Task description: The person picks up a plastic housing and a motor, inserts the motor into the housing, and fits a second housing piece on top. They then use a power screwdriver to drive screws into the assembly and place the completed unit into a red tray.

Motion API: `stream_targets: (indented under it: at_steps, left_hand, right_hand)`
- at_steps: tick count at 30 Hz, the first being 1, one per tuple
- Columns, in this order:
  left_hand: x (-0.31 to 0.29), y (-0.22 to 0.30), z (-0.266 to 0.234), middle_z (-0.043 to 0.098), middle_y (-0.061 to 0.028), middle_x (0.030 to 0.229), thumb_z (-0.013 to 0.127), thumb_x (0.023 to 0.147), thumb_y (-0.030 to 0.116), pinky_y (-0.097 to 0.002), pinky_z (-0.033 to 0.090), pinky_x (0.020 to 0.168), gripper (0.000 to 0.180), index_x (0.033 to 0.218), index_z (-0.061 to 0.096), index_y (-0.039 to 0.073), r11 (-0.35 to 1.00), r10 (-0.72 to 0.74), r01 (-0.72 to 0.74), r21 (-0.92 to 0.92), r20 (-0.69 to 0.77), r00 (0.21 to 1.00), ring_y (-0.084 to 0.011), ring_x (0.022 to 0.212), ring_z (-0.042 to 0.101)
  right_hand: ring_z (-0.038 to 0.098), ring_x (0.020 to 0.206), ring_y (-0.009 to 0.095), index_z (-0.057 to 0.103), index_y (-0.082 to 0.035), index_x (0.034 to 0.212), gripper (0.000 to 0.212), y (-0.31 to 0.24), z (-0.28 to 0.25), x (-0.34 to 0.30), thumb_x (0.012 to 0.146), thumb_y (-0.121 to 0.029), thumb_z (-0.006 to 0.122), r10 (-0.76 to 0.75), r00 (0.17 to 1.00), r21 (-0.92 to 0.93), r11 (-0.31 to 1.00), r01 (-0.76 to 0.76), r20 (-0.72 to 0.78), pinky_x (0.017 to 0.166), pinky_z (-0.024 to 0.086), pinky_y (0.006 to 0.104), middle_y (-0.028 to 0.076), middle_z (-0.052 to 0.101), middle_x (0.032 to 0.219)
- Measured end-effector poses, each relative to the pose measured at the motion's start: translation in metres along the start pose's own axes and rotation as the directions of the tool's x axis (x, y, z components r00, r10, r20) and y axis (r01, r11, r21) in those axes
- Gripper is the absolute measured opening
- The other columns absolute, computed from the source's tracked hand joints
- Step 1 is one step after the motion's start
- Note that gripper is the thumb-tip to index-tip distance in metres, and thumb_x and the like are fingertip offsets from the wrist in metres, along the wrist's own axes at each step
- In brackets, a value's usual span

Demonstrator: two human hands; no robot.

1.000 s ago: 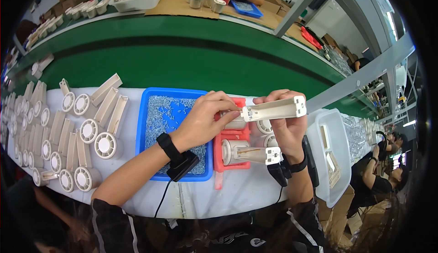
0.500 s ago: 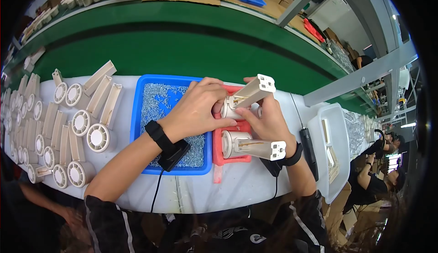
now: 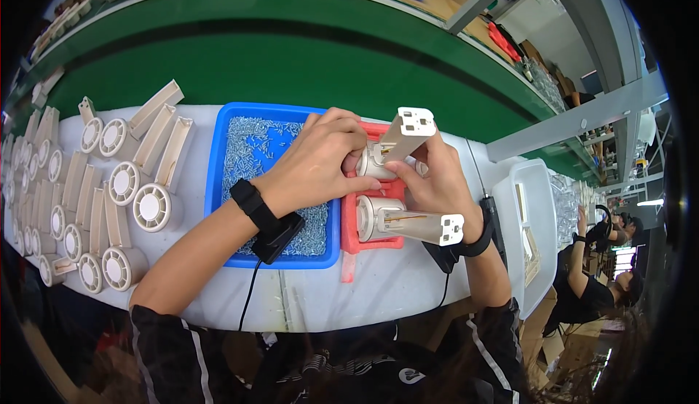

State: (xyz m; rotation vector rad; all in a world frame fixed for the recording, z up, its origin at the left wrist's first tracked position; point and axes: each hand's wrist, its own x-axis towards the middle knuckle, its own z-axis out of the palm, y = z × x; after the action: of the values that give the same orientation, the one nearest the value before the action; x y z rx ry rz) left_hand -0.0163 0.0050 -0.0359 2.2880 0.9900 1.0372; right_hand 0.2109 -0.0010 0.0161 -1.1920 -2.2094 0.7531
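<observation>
My left hand [image 3: 314,162] has its fingers curled round the round end of a white plastic housing, thumb along the near side. From the right, my right hand [image 3: 443,180] grips the same housing [image 3: 406,133], thumb near the base of its long rectangular arm, which tilts up. The round end rests in a red holder [image 3: 349,238], partly hidden by my fingers. A second white housing [image 3: 422,225] lies in the nearer half of that holder, its arm pointing right, below my right hand. Left of it sits a blue tray [image 3: 212,207] of small silvery screws [image 3: 240,158], partly under my left forearm.
Several similar white housings [image 3: 153,208] stand in rows at the left. A black cylindrical tool [image 3: 495,229] with a cable and a white bin [image 3: 547,258] lie at the right. Behind the table runs a green surface [image 3: 291,62]; a grey metal frame [image 3: 539,135] rises at the right.
The whole view has shifted slightly, so the table sits higher in it. Both hands stay on the same housing, whose arm leans a little differently.
</observation>
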Motion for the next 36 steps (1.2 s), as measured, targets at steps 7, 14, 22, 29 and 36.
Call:
stream_targets:
  at_steps: [7, 14, 22, 29, 36]
  left_hand:
    - [-0.002, 0.0, 0.007, 0.065, -0.0183, 0.117, 0.084, 0.082, 0.036, -0.0453, 0.042, 0.105, 0.044, 0.091, 0.064, -0.003, 0.998, 0.037, -0.035, 0.048, -0.031, 0.999, -0.0347, 0.127, 0.053]
    - [0.005, 0.006, 0.008, 0.063, -0.0211, 0.128, 0.082, 0.086, 0.037, -0.0469, 0.04, 0.11, 0.053, 0.111, 0.065, -0.006, 0.999, -0.008, 0.005, 0.032, 0.101, 0.995, -0.0372, 0.134, 0.049]
    - [0.002, 0.015, -0.025, 0.065, -0.0171, 0.116, 0.084, 0.082, 0.028, -0.0436, 0.046, 0.098, 0.037, 0.083, 0.061, 0.0, 0.998, 0.034, -0.039, 0.052, 0.093, 0.995, -0.0355, 0.115, 0.059]
    - [0.021, 0.042, -0.053, 0.065, -0.017, 0.117, 0.082, 0.081, 0.014, -0.0374, 0.05, 0.093, 0.032, 0.077, 0.054, -0.001, 0.996, -0.087, 0.086, 0.013, 0.031, 0.996, -0.0327, 0.106, 0.064]
    - [0.014, 0.055, -0.055, 0.065, -0.0169, 0.117, 0.08, 0.081, 0.011, -0.0351, 0.048, 0.095, 0.026, 0.082, 0.057, 0.0, 0.996, -0.061, 0.062, 0.066, -0.028, 0.998, -0.0325, 0.112, 0.064]
  right_hand:
    - [0.073, 0.111, 0.034, 0.051, 0.004, 0.136, 0.06, -0.005, -0.008, 0.013, 0.085, -0.003, 0.082, -0.007, 1.0, 0.079, 0.997, 0.005, 0.024, 0.097, 0.057, 0.0409, 0.023, 0.072, 0.12]
    - [0.074, 0.102, 0.036, 0.057, 0.004, 0.133, 0.057, 0.0, -0.022, 0.011, 0.082, -0.002, 0.082, 0.022, 0.994, -0.14, 0.99, -0.007, 0.103, 0.091, 0.057, 0.0407, 0.023, 0.073, 0.119]
    - [0.071, 0.077, 0.016, 0.053, 0.003, 0.141, 0.052, -0.031, -0.054, -0.155, 0.093, -0.005, 0.072, 0.506, 0.862, 0.519, 0.743, -0.423, -0.021, 0.064, 0.057, 0.0294, 0.013, 0.072, 0.097]
    - [0.061, 0.05, 0.013, 0.047, 0.001, 0.145, 0.053, 0.002, -0.037, -0.268, 0.1, -0.015, 0.069, 0.752, 0.313, 0.162, 0.483, -0.861, -0.58, 0.046, 0.047, 0.0272, 0.006, 0.064, 0.064]
    - [0.061, 0.047, 0.014, 0.05, -0.002, 0.143, 0.049, 0.034, -0.037, -0.284, 0.101, -0.018, 0.07, 0.74, 0.271, 0.244, 0.506, -0.827, -0.615, 0.045, 0.047, 0.0283, 0.007, 0.064, 0.061]
